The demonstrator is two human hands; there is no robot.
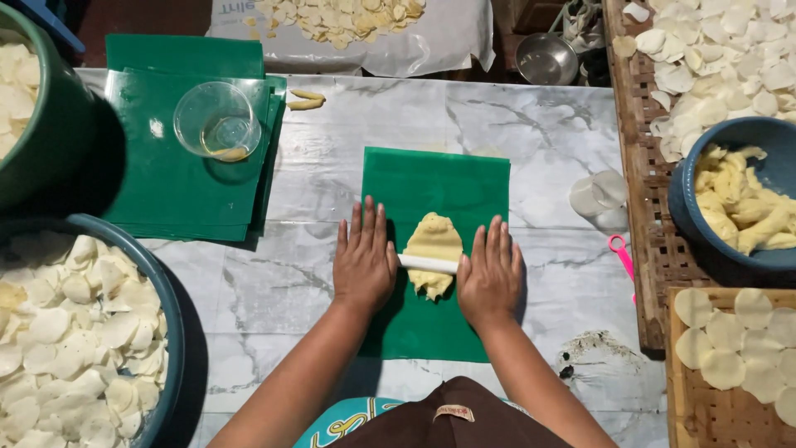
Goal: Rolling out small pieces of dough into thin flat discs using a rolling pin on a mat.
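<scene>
Left hand (365,259), fingers flat and spread, presses palm-down on one end of a white rolling pin (428,264). The pin lies across a flattened piece of yellow dough (434,241) on a green plastic sheet (439,187) at the centre of the marble table (531,124). Right hand (491,274), likewise flat and open, presses on the other end.

We see both forearms rising from the bottom of the frame toward its centre, bare to the elbow. Our left hand (363,259) lies palm down, fingers straight and close together, pointing to the top of the frame. Our right hand (490,274) mirrors it (slightly lower in the frame), flat too; its thumb seems tucked inward, though that is hard to tell.
</scene>
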